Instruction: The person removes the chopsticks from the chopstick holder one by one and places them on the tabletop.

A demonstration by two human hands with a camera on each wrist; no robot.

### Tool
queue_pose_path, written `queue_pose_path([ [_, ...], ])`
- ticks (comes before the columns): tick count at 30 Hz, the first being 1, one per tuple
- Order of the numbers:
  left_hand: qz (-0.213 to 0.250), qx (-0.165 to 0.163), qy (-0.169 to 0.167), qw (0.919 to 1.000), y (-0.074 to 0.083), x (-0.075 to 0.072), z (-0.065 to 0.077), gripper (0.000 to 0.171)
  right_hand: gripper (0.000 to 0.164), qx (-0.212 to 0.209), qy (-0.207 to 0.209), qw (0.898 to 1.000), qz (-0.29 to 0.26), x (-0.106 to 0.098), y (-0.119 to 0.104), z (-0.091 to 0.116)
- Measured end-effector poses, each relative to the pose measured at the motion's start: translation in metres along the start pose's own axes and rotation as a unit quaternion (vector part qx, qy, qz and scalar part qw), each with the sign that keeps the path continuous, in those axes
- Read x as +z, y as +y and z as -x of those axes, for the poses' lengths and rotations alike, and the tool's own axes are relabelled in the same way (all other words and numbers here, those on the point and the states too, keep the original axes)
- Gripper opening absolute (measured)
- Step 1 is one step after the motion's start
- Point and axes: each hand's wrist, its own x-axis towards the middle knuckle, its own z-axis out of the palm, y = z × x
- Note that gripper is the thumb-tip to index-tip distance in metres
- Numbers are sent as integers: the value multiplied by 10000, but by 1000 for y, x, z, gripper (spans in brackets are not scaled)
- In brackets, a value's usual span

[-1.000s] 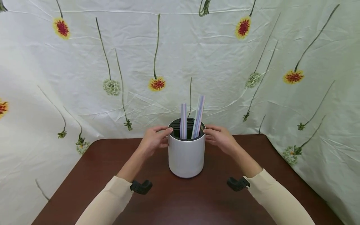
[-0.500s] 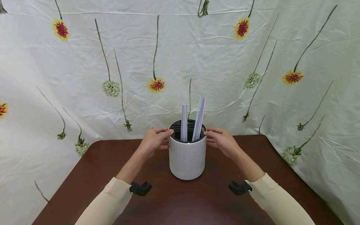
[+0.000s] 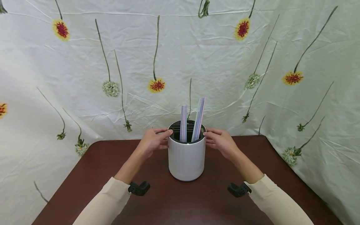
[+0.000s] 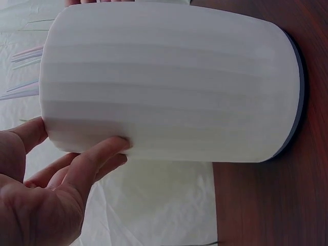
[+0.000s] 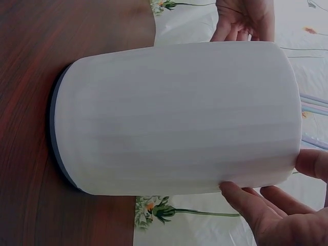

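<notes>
"What are we seeing the left hand (image 3: 152, 140) doing?"

"It's gripping the white container (image 3: 187, 161), thumb resting at the rim, fingers pressing the side. The right hand (image 3: 222, 141) is mirroring that grip opposite."

"And where are we finding the container?"

"It's standing upright between them, near the back edge of the reddish-brown table (image 3: 185, 204), whose polished top is catching a soft sheen."

"What are we noticing farther out?"

"A pale, wrinkled cloth (image 3: 132, 56) is hanging behind the table and along both sides, showing flowers on long stems."

"Any markings?"

"We're making out lengthwise pastel stripes on the shorter bundle (image 3: 183, 123) and the taller, leaning bundle (image 3: 198, 118), both rising from the black slotted insert (image 3: 176, 126)."
</notes>
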Motion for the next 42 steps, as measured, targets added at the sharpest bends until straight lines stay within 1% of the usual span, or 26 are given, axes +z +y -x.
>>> queue_pose_path([
  [4,-231,-71,23,9997,5,-1,-1,62,57,-48,-1,10000,54,-1,0,1],
  [6,-306,-66,18,9995,8,-2,-3,60,56,-46,18,10000,46,-1,0,1],
  [11,-363,175,-22,9992,14,-1,-6,53,57,-51,10,10000,29,0,2,0],
  [14,-328,270,56,9991,15,1,-9,51,57,-73,-2,10000,20,0,3,-1],
  [15,-352,293,101,9989,15,2,-10,51,58,-68,-1,10000,13,0,3,-1],
  [18,-237,344,138,9990,12,5,-13,50,58,-87,0,10000,29,0,4,-1],
  [23,17,423,93,9991,6,5,-14,48,59,-87,-2,10000,46,1,4,0],
  [30,-39,592,138,9981,-1,4,-15,48,60,-98,-43,9999,-48,-1,4,-1],
  [34,58,619,107,9980,-3,4,-14,49,60,-52,-126,9999,-4,-4,2,-1],
  [38,133,645,53,9978,-4,5,-14,50,56,-104,-104,9998,112,-6,-5,-2],
  [42,109,623,45,9980,-4,5,-12,51,51,-394,-60,9990,195,-6,-20,-3],
])
